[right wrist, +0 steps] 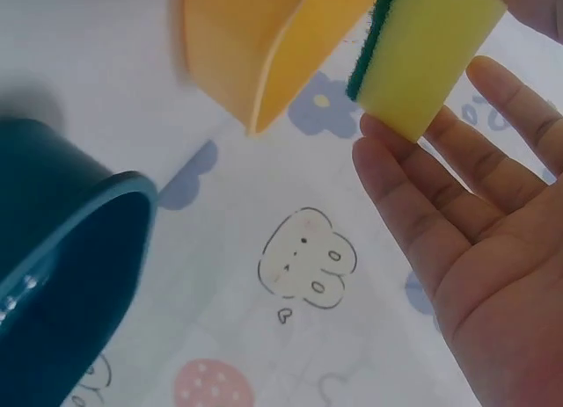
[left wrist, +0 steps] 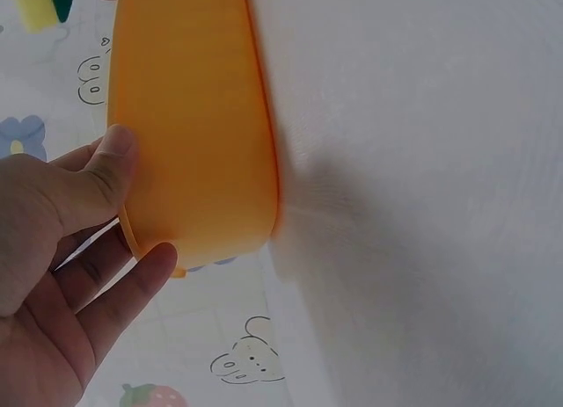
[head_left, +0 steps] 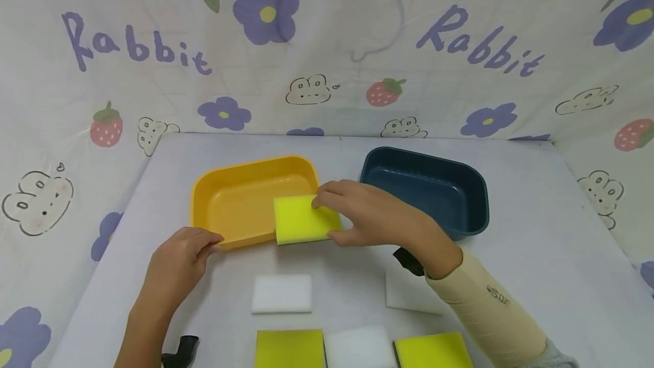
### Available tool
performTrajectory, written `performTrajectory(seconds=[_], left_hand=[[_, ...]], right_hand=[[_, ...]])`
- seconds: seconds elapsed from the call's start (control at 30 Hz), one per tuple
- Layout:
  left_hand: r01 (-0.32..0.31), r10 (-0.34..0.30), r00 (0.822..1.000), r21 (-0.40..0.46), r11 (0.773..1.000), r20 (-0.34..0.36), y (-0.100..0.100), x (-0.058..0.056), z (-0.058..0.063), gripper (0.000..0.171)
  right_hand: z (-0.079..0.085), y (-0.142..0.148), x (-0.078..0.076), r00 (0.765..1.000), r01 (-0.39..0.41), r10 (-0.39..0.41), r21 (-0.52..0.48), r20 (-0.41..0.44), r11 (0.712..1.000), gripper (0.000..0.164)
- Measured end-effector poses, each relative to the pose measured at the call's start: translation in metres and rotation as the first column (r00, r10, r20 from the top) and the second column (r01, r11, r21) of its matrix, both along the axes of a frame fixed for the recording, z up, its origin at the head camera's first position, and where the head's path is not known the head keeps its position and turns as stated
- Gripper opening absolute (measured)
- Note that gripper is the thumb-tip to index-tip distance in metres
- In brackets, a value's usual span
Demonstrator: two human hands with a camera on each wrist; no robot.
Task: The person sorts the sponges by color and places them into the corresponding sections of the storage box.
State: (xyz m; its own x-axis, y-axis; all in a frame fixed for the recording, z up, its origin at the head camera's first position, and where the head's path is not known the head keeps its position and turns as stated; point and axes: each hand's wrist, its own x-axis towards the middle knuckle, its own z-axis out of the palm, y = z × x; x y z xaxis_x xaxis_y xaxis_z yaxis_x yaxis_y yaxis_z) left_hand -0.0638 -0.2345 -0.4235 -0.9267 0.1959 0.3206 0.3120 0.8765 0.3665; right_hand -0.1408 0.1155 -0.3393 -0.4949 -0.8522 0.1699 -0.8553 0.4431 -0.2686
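Observation:
My right hand (head_left: 370, 212) pinches a yellow sponge (head_left: 301, 220) with a dark green scouring side facing down. In the head view the sponge is over the front right rim of a yellow tub (head_left: 230, 203). The right wrist view shows the sponge (right wrist: 431, 55) held at its edge by the fingers, above the tub's rim. At the tub's front left corner my left hand (head_left: 181, 260) pinches the rim between thumb and fingers. The left wrist view shows the thumb on the tub's outer wall (left wrist: 193, 126).
A dark blue tub (head_left: 424, 186) stands at the back right, partly behind my right arm. Nearer lie white sponges (head_left: 282, 294) (head_left: 360, 348) and yellow sponges (head_left: 289, 350) (head_left: 433, 351). Another white piece (head_left: 409, 294) is partly covered by the forearm. A printed curtain (head_left: 327, 44) closes off the back.

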Motion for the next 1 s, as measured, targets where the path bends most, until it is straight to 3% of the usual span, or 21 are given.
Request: performTrajectory(seconds=[0.4,0.63,1.0], left_hand=[[-0.012,0.012,0.999,-0.014,1.000,0.042,0.001,0.000,0.002,0.018],[-0.013,0.014,0.999,-0.016,1.000,0.049,0.002,0.000,0.003,0.017],[-0.007,0.007,0.999,-0.009,1.000,0.034,0.001,0.000,0.002,0.017]], right_hand=[[0.002,-0.042,-0.027,0.994,0.033,-0.045,0.121,0.099,0.992,0.045],[-0.005,-0.063,-0.040,0.991,0.049,-0.075,0.215,0.113,0.975,0.046],[-0.018,-0.085,-0.053,0.983,0.027,-0.072,0.256,0.168,0.966,0.047]])
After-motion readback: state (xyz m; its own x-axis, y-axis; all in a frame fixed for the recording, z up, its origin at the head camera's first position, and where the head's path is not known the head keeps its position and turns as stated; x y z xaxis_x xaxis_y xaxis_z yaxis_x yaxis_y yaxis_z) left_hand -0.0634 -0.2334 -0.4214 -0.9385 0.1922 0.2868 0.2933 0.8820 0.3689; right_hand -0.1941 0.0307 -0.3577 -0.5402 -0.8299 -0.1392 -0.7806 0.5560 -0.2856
